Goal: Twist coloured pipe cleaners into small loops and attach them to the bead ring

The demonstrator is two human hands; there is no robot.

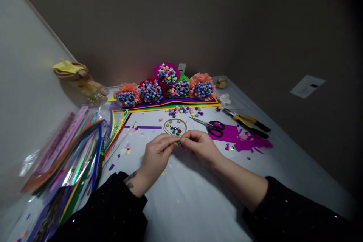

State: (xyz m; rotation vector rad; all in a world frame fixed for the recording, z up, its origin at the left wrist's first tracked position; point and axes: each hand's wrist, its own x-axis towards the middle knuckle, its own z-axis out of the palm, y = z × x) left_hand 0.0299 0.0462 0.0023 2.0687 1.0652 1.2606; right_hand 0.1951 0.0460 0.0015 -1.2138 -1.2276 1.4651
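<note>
My left hand (155, 155) and my right hand (200, 146) meet fingertip to fingertip at the middle of the table. Pinched between them is a small shiny green paper star (179, 142), mostly covered by the fingers. Just beyond the fingertips lies a pale ring (186, 125) with several tiny coloured paper stars (175, 129) inside it. A loose pile of purple, green and yellow paper stars (185, 111) is behind the ring. Black-handled scissors (211, 125) rest to the right of it, blades pointing left.
Paper strips (76, 159) in clear sleeves cover the left side. Pliers (246, 121) and torn magenta paper (252, 142) lie at right. Star-filled paper flowers (151, 90) stand along the wall on coloured sheets (170, 106). A tipped jar (93, 90) sits back left. Paper scraps (124, 150) are scattered about.
</note>
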